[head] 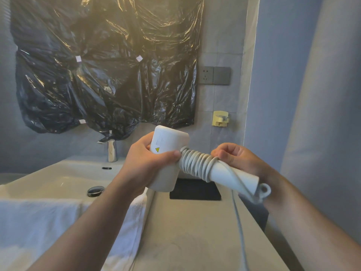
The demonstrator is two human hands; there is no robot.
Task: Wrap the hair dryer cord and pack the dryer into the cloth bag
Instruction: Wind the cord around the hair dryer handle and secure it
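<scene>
I hold a white hair dryer [168, 145] in the air above the counter. My left hand [144, 161] grips its barrel. The handle points right and carries several tight turns of the grey cord [197, 165]. My right hand [234, 159] pinches the cord against the handle at the end of the coil. The rest of the cord runs along the handle, past the hanging loop [263, 189], and drops down over the counter. A dark flat item [195, 189], possibly the cloth bag, lies on the counter behind the dryer.
A white sink [64, 177] with a chrome tap [112, 149] and drain plug [95, 191] is at left, and a white towel [58, 227] drapes over its front edge. The beige counter [191, 237] runs forward. Black plastic sheeting [105, 63] covers the wall. A socket [214, 75] and holder [220, 118] sit at right.
</scene>
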